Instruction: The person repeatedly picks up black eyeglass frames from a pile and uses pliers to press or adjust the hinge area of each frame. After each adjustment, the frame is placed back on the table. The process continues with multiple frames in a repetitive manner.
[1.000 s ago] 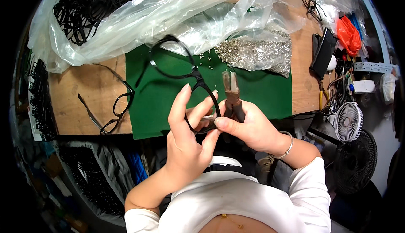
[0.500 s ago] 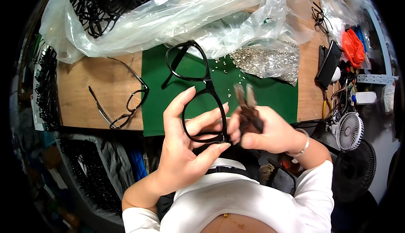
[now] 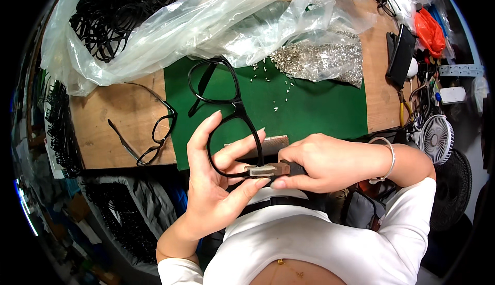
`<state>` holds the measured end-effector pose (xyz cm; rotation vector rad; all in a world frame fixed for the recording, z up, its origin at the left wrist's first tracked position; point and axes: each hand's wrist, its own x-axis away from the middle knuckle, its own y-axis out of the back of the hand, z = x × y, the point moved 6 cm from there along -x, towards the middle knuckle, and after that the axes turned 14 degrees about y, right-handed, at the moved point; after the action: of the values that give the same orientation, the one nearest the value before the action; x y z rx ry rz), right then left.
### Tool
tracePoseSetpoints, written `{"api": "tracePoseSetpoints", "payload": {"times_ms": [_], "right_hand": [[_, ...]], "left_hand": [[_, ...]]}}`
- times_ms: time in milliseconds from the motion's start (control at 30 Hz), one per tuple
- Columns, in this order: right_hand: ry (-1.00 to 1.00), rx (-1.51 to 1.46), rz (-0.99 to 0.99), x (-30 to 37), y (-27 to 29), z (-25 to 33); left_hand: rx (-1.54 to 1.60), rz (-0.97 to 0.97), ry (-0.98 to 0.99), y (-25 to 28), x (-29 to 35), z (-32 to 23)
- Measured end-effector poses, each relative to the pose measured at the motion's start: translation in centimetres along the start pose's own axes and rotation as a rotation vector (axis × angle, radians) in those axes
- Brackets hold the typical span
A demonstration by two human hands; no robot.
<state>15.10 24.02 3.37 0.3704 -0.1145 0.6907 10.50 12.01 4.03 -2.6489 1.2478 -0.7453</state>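
Note:
My left hand (image 3: pixel 206 176) is closed round the lower rim of a black eyeglass frame (image 3: pixel 237 101), which has no lenses visible. The frame stands on its side, one temple arm folded behind the upper rim. In my right hand (image 3: pixel 330 164) are pliers (image 3: pixel 268 170), turned sideways. Their jaws lie over the frame's lower corner, close to my left thumb; whether they pinch it I cannot tell. Behind the pliers, at the table's front edge, a ridged metal plate (image 3: pixel 275 144) shows in part.
A green mat (image 3: pixel 319 109) covers the table's middle, with tiny metal pieces (image 3: pixel 276 108) scattered on it. A bag of such pieces (image 3: pixel 330 60) lies behind. Another black frame (image 3: pixel 172 114) rests at left. Clear plastic (image 3: pixel 170 40) holds many black frames. A phone (image 3: pixel 402 55) and fan (image 3: pixel 436 139) are right.
The pliers have turned from pointing up and apart from the frame to lying sideways across its lower corner. My left hand and the frame sit slightly further left in view. The metal plate now shows.

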Motion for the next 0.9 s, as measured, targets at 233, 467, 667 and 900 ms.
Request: {"api": "tracePoseSetpoints", "payload": {"times_ms": [233, 467, 667, 900], "right_hand": [[-0.018, -0.01, -0.021, 0.4, 0.2, -1.6], [-0.118, 0.044, -0.214, 1.2, 0.7, -5.1], [-0.034, 0.392, -0.485, 0.9, 3.0, -6.3], [-0.007, 0.672, -0.431, -1.5, 2.9, -7.7]], "left_hand": [[0.019, -0.021, 0.066, -0.1, -0.8, 0.6], [-0.027, -0.066, 0.11, -0.2, -1.6, 0.6], [0.048, 0.031, -0.116, 1.3, 1.4, 2.2], [0.126, -0.049, 0.093, 0.7, 1.5, 3.9]]}}
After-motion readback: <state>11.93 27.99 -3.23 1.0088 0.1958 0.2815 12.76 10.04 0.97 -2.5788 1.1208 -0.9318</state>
